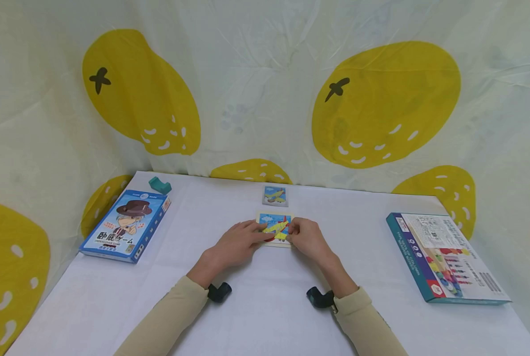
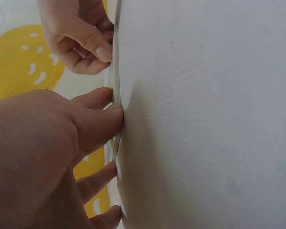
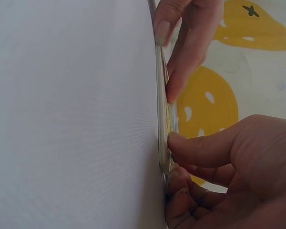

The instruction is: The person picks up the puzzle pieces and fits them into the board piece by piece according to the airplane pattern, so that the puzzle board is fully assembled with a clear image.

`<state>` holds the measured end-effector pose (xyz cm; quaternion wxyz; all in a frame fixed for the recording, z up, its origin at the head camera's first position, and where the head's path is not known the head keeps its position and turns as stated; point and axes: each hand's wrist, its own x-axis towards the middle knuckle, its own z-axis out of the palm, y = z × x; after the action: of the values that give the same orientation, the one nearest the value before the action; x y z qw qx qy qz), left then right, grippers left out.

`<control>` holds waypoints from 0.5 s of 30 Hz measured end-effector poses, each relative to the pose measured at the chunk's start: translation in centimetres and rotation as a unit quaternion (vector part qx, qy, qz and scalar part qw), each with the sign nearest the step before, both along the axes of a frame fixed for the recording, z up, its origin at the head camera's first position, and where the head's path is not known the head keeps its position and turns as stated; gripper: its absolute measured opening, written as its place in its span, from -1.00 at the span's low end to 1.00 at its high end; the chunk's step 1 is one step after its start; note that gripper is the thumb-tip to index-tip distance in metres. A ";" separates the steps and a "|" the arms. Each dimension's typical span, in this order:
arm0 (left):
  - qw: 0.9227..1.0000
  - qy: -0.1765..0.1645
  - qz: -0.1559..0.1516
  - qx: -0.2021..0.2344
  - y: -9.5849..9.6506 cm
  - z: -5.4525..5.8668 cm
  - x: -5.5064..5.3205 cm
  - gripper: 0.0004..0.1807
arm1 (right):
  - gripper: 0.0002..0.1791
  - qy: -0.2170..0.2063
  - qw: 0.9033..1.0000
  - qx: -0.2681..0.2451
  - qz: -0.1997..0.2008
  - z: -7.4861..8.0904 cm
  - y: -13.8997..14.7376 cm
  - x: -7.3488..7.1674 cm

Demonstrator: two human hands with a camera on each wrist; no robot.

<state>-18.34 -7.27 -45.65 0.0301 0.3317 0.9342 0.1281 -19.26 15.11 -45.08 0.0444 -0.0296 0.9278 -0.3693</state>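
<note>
A thin, pale-framed airplane puzzle board (image 1: 270,218) lies flat on the white table, its blue, yellow and red picture partly covered by both hands. My left hand (image 1: 240,241) rests on its left side, with extended fingers across the picture. At the right edge, my right hand (image 1: 310,240) has curled fingers. In the right wrist view its thumb (image 3: 200,149) presses on top near the board's corner while the other fingers bend against the edge. Whether a loose piece is under those fingertips is hidden. Just behind lies a small grey-edged airplane picture card (image 1: 275,196).
A blue game box (image 1: 124,226) lies at the left, with a teal curved block (image 1: 160,185) behind it. On the right lies a white and teal box (image 1: 447,257). A fabric backdrop (image 1: 256,99) with yellow fruit shapes rises behind the table (image 1: 269,316).
</note>
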 end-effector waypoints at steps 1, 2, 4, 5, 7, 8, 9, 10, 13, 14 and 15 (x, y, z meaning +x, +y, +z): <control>1.000 0.002 0.000 -0.002 0.0 0.0 0.0 -0.56 | -0.91 0.001 1.000 0.000 0.002 0.0 0.0 0.0; 1.000 0.003 0.000 -0.002 0.0 -0.1 -0.1 -0.56 | -0.90 0.001 1.000 0.001 0.004 0.1 0.1 0.0; 1.000 0.001 0.001 -0.001 0.0 -0.1 -0.1 -0.56 | -0.90 -0.002 1.000 0.005 0.007 0.1 0.1 0.0; 1.000 -0.001 0.002 0.000 0.0 -0.1 -0.1 -0.56 | -0.89 -0.004 1.000 0.006 0.007 0.1 0.2 -0.1; 1.000 -0.005 0.004 0.003 0.1 -0.1 -0.1 -0.56 | -0.89 -0.010 1.000 0.008 0.008 0.1 0.2 -0.1; 1.000 -0.006 0.004 0.005 0.1 -0.1 -0.1 -0.56 | -0.88 -0.010 1.000 0.010 0.010 0.1 0.2 -0.1; 1.000 -0.008 0.004 0.005 0.1 -0.1 -0.1 -0.55 | -0.88 -0.011 1.000 0.009 0.012 0.1 0.3 -0.1; 1.000 -0.008 0.004 0.006 0.1 -0.1 -0.1 -0.56 | -0.88 -0.011 1.000 0.009 0.015 0.1 0.3 -0.1; 1.000 -0.004 0.002 0.009 0.1 -0.1 0.0 -0.57 | -0.88 -0.007 1.000 0.009 0.025 0.0 0.4 -0.1; 1.000 -0.003 0.001 0.010 0.0 0.0 0.0 -0.57 | -0.88 -0.005 1.000 0.009 0.028 0.0 0.5 -0.1; 1.000 -0.002 0.000 0.011 0.0 0.0 0.0 -0.57 | -0.88 -0.006 0.999 0.007 0.031 0.0 0.5 -0.1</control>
<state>-18.35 -7.26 -45.66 0.0287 0.3315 0.9327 0.1392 -19.38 15.63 -45.09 0.0613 -0.0557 0.9287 -0.3614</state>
